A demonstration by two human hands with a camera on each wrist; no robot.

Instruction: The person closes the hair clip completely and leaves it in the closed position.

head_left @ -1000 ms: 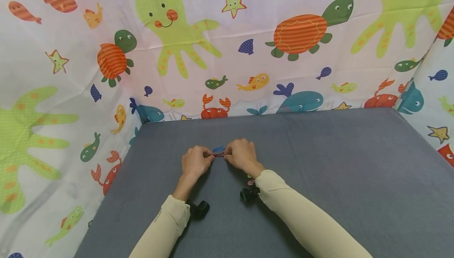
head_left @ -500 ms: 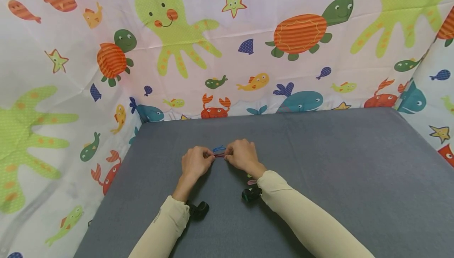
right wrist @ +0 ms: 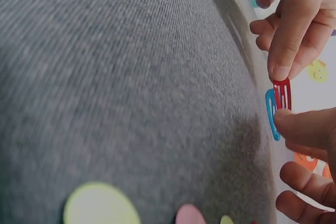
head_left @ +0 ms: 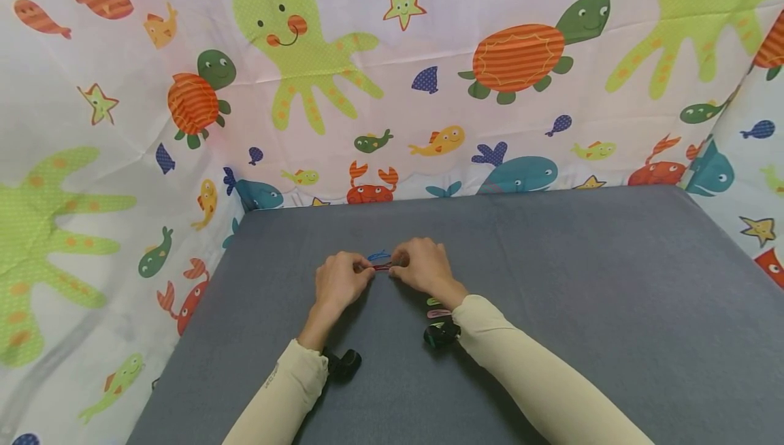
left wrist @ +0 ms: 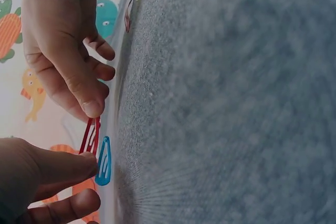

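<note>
A red snap hair clip (head_left: pixel 382 267) is pinched at its two ends between my hands. My left hand (head_left: pixel 343 282) holds one end with thumb and forefinger. At the other end, the thumb and forefinger of my right hand (head_left: pixel 422 267) grip it. The left wrist view shows the red clip (left wrist: pixel 90 136) with its slotted middle between the fingertips. Just beyond it lies a blue snap hair clip (head_left: pixel 379 255) on the grey tabletop; in the right wrist view, this blue clip (right wrist: pixel 272 114) appears alongside the red one.
Near my right wrist lie a green hair clip (head_left: pixel 433 301) and a pink hair clip (head_left: pixel 439 314), with a yellow-green one (head_left: pixel 437 324) beside the black wrist camera (head_left: pixel 441 334). A curtain (head_left: pixel 429 43) printed with sea animals stands around the grey table (head_left: pixel 582 282).
Both hands have shifted slightly right, still holding the red clip. My right forearm has moved right, uncovering more of the green and pink clips.
</note>
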